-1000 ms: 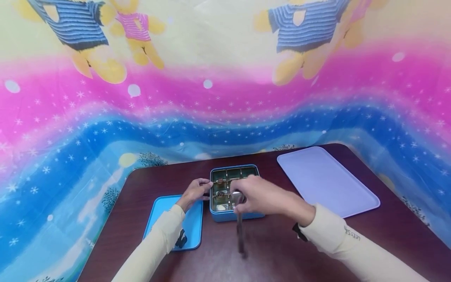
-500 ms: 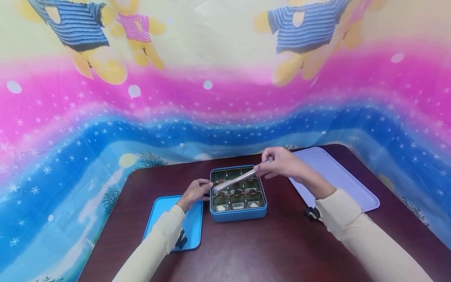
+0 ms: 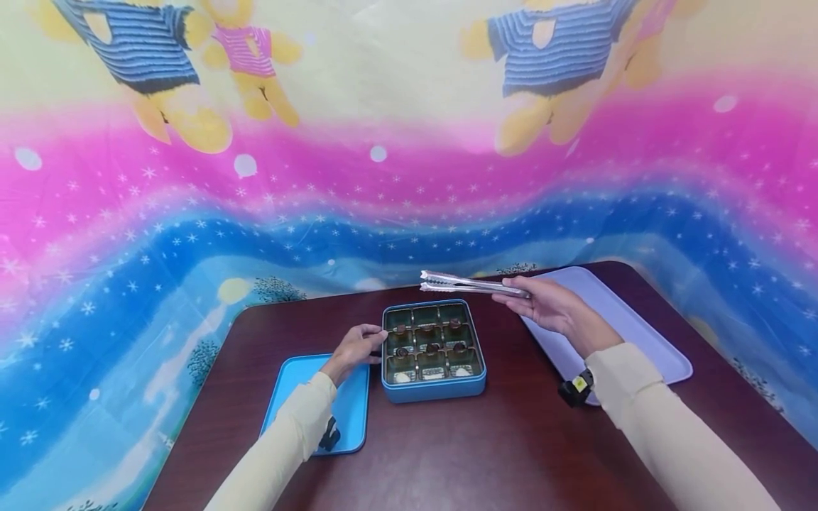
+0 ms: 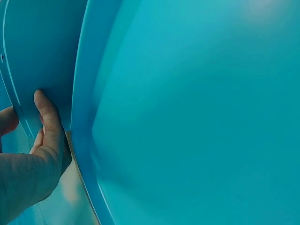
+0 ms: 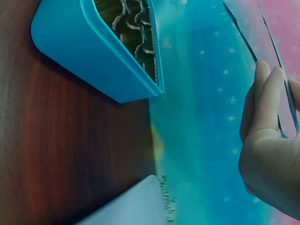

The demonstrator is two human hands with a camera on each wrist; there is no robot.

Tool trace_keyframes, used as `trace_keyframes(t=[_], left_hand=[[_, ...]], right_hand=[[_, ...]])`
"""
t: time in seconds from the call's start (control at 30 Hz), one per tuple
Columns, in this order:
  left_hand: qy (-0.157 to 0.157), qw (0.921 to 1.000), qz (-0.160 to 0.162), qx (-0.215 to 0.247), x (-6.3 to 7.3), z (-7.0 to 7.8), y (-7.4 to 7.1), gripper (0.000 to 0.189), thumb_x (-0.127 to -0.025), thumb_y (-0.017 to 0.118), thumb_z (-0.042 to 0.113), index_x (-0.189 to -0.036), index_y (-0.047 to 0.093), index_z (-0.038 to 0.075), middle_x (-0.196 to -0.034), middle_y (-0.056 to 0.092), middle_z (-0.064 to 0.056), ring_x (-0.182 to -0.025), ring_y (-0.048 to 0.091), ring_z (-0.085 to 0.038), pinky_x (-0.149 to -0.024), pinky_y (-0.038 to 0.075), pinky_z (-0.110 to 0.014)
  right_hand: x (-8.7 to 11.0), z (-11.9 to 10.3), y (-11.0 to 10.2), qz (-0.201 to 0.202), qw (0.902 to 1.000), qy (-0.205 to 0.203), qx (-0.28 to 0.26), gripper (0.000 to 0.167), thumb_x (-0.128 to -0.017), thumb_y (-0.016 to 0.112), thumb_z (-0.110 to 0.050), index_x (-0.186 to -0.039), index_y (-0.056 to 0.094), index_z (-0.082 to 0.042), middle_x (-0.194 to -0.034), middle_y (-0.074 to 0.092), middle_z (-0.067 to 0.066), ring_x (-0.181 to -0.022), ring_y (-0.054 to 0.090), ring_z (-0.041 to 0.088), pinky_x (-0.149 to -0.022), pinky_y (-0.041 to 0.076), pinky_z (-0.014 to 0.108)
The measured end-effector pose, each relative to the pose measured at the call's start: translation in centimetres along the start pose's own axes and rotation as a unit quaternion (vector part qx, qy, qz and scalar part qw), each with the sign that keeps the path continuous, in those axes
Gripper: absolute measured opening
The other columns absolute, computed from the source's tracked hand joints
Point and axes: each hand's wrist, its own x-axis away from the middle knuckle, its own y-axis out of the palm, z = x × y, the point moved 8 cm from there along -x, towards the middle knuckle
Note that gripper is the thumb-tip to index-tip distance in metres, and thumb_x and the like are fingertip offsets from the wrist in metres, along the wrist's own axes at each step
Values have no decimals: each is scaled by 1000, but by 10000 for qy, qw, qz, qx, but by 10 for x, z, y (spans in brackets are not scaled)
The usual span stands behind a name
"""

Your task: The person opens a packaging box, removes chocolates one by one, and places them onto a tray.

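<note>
Right hand pinches raised tongs, tips apart. Left hand, fingers spread, touches blue box's left wall. Box near desk's far edge; desk strip between it and tray, right. Right wrist view shows box's right wall, hidden from head view.

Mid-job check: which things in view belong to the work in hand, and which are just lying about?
In use:
tongs, gripped by the right hand
divided blue box, touched by the left hand

Probably just lying about:
flat blue lid or tray
lilac tray
</note>
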Motion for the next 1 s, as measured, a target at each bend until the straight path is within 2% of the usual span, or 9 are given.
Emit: trace_keyframes(t=[0.13,0.23,0.47,0.63,0.77,0.83,0.9,1.0], left_hand=[[-2,10000,7,13,0,0,0,47,-102,58,23,-140,48,-3,-127,60,-21,-113,63,-32,-84,60,-43],[40,10000,8,-10,0,0,1,47,-102,58,24,-140,48,-4,-126,60,-22,-112,64,-32,-83,60,-43],[20,10000,42,18,-1,0,2,46,-102,59,22,-139,49,-4,-124,61,-21,-109,65,-31,-82,60,-43],[59,10000,36,53,-3,0,1,46,-102,59,22,-139,49,-4,-124,61,-21,-107,65,-30,-84,60,-44],[67,10000,33,5,-3,-2,1,46,-102,59,23,-138,49,-4,-124,61,-20,-108,65,-30,-84,60,-44],[69,10000,41,-22,-2,-2,2,46,-102,59,23,-138,50,-4,-124,62,-20,-107,66,-30,-84,60,-44],[74,10000,52,-26,-2,-1,2,45,-102,58,23,-138,50,-4,-123,62,-20,-106,66,-30,-84,60,-44],[67,9999,74,-18,-2,-1,2,45,-102,58,22,-137,50,-4,-122,63,-20,-105,66,-29,-83,60,-43]], right_hand=[[-2,8,-5,-168,9975,94,-682,16,-105,51,-14,-98,64,-9,-95,75,8,-90,75,16,-80,57,19],[-4,13,-6,-313,9948,133,-961,19,-105,50,-14,-95,65,-9,-99,73,9,-92,74,17,-81,58,19],[-6,25,0,-589,9941,222,-887,18,-106,49,-15,-94,62,-9,-101,72,9,-94,74,17,-82,58,21],[-10,29,3,-541,9927,214,-1054,14,-105,52,-18,-99,60,-9,-102,74,10,-95,74,16,-82,57,20],[-10,32,5,-565,9958,193,-700,13,-103,56,-19,-101,63,-7,-100,76,12,-93,74,14,-80,57,18],[-8,33,8,-738,9963,153,-406,14,-103,56,-18,-104,65,-7,-101,76,11,-93,74,14,-79,58,18],[-5,35,14,-1117,9936,107,-138,17,-104,54,-17,-110,66,-7,-103,75,12,-95,73,15,-80,58,20],[2,38,28,-1930,9809,47,254,26,-106,48,-12,-125,64,-4,-110,73,14,-99,73,19,-82,59,24]])
